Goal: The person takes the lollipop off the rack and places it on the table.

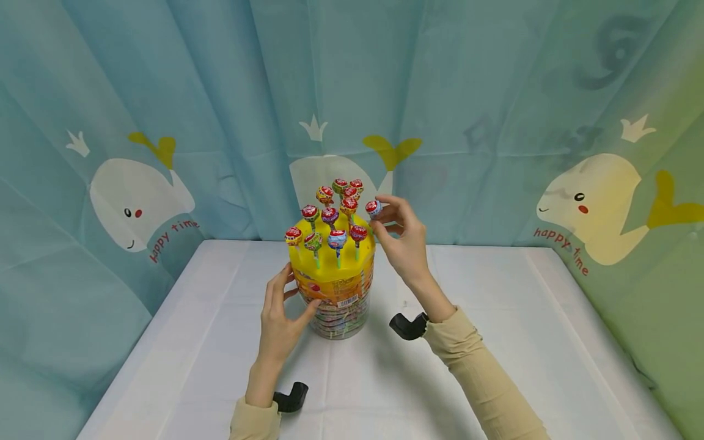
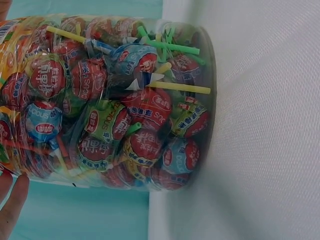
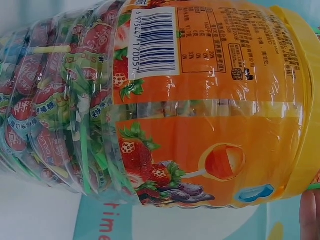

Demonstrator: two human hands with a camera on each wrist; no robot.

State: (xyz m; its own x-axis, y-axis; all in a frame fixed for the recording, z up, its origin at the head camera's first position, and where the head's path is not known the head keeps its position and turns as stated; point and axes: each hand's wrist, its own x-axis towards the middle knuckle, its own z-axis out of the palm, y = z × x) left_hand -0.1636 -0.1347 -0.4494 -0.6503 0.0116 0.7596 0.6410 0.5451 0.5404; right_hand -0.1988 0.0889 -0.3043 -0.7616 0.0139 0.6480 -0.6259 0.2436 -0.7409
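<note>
A tall clear jar [image 1: 338, 318] with an orange label stands upright on the table. Its yellow lid [image 1: 324, 266] bears several upright lollipops [image 1: 330, 216] in shiny wrappers. My left hand [image 1: 278, 321] holds the jar's left side near the label, thumb at the front. Two of its fingertips [image 2: 15, 202] show at the edge of the left wrist view. A blue-and-red lollipop [image 1: 373, 208] is pinched between thumb and fingers of my right hand [image 1: 405, 239], at the lid's right edge. Its stick is mostly hidden. More wrapped lollipops [image 2: 102, 120] fill the jar.
A white cloth [image 1: 495, 342] covers the table. Behind it hangs a blue curtain [image 1: 231, 79] with whale prints. Each wrist carries a black curved piece, one [image 1: 292, 397] on the left and another [image 1: 408, 326] on the right.
</note>
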